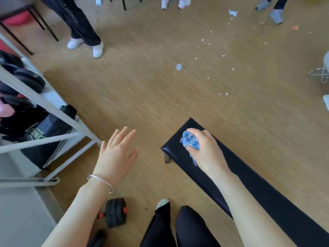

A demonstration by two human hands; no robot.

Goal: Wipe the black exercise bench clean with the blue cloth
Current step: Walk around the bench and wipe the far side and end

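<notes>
Right hand (204,148): fingers curled round a bunched blue cloth (189,140), wad pressed down on the black exercise bench (258,182). Cloth sitting near the far end of the pad, a tail of it trailing out under the heel of the palm toward the near edge.

Left hand (115,155): fingers straight and spread, palm down, holding nothing. Hovering over bare floor (142,86), well apart from the bench and to its left. Silver bangle (100,182) at the wrist.

Key relation: long axis of the bench running from the far end, at the cloth, back toward the body and off the lower right corner of the view, roughly in line with the right forearm. Nearly the whole length of pad therefore lying behind the cloth, on the body side. Judged: strokes to come best drawn back along that axis with the cloth hand alone, the other too far off to help without a step across.

Surface: smooth black padding with a slight sheen, no dirt or wet streak discernible at this blur. One bench leg (167,159) visible below the far left corner.

Room: wood-pattern floor, white scraps of litter (179,66) scattered beyond the bench. Black dumbbell (115,213) on the floor near own feet. White metal rack (53,111) at left, dark gear stacked on it. Other people's legs and shoes (98,49) along the top edge.
</notes>
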